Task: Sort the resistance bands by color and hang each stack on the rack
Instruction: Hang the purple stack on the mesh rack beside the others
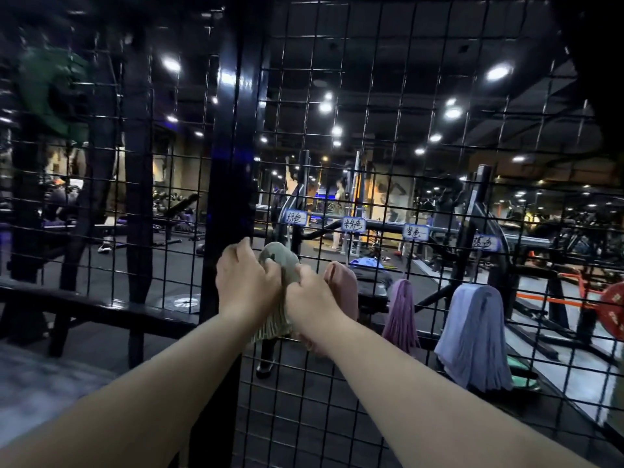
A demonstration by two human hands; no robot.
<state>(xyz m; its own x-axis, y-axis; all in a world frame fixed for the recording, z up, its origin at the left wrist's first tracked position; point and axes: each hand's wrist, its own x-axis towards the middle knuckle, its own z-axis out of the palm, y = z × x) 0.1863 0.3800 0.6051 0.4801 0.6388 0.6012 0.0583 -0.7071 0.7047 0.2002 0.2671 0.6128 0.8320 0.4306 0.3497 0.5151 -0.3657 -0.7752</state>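
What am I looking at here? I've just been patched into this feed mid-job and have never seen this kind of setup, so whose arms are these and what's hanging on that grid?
There is one picture, from a camera worn on a person's head, looking forward and down along both bare arms. No robot is involved. Ahead stands a black wire grid rack in a dim gym.

The left hand and right hand both grip a green stack of bands at the rack's leftmost spot.

Rightward hang a pink stack, a purple stack and a blue stack, untouched. Small handwritten labels are fixed to the grid above each spot.
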